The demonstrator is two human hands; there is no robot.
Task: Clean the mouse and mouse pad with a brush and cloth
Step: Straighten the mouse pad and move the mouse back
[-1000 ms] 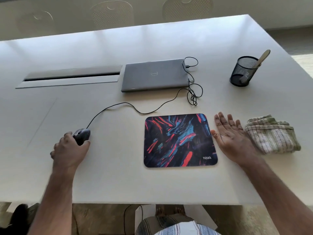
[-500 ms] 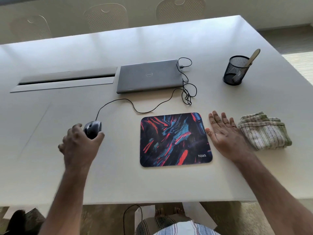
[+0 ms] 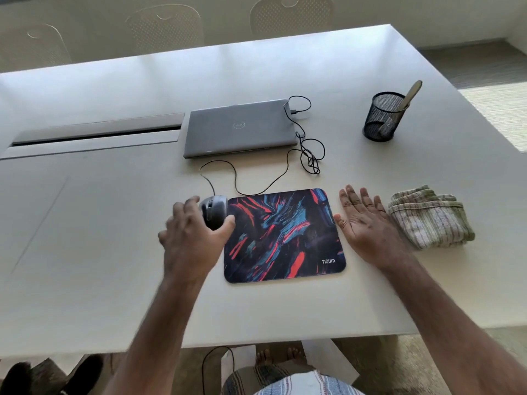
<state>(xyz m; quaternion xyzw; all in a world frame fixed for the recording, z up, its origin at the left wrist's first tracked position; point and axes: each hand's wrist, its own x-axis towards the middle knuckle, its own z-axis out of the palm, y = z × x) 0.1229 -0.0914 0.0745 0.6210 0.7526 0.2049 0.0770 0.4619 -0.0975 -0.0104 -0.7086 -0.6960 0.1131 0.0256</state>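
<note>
One dark mouse (image 3: pixel 214 211) sits at the left edge of the one mouse pad (image 3: pixel 283 235), at its far corner, and whether it rests on the pad, on the table or is lifted cannot be told. The left hand (image 3: pixel 194 235) is curled over it, thumb on the pad side and fingers on the other, gripping it; the hand is a little blurred. One thin black cable (image 3: pixel 256 183) runs from the mouse's front, loops across the table (image 3: pixel 99 252) and ends in a tangle beside the laptop (image 3: pixel 239 128). The pad is a dark rectangle with red and blue streaks and a small white logo at its near right corner, lying flat near the table's front edge. The right hand (image 3: pixel 368 223) lies flat and open on the table, palm down, fingers spread and holding nothing, just right of the pad and just left of the cloth (image 3: pixel 430 218). There is one cloth, a folded striped one, lying on the table to the right. Farther back on the right stands one black mesh cup (image 3: pixel 382 116) with one pale handle (image 3: pixel 410 94) leaning out of it; its lower end is too dim through the mesh to tell whether it is the brush. One closed grey laptop lies behind the pad, with a long slot (image 3: pixel 94 134) in the table to its left. Three pale chairs (image 3: pixel 165 27) stand along the far side.
</note>
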